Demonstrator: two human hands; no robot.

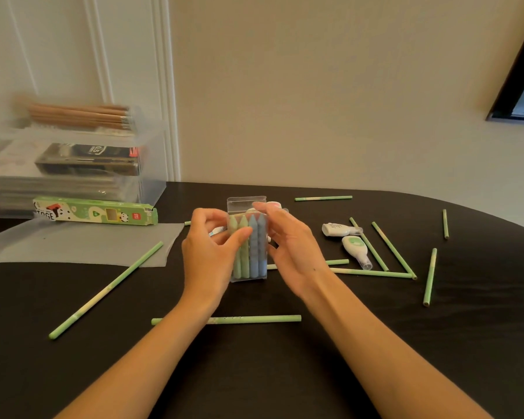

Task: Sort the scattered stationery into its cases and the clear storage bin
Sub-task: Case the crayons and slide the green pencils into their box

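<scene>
Left hand (215, 237): my fingers curl round the left side of the clear case (248, 237), thumb across its front.
Right hand (288, 243): fingers bent round the right side and top corner of the same case; both hands grip it.
Clear case: upright, its bottom near the black table (436, 343); I cannot tell whether it touches. Top flap stands open.
Inside the case: crayons (250, 252) side by side, points up, two green on the left, two blue on the right.
Storage bin (152, 189): clear, at the far left of the table by the wall. A dark box (88, 160) lies inside, and wooden pencils (79, 116) rest across its top.
Green carton (97, 213): lies flat just in front of the bin, end flap open to the right.
Clear sheet (82, 246): flat on the table in front of the carton.
Green pencils (394, 251): scattered. One long one lies left of my arm, one crosses under my left forearm, several sit crossed to the right, one lies at the far edge.
Correction tapes (356, 249): two white ones, close together, right of the case among the pencils.
Behind the case: something small, pink and white, mostly hidden; I cannot tell what.
</scene>
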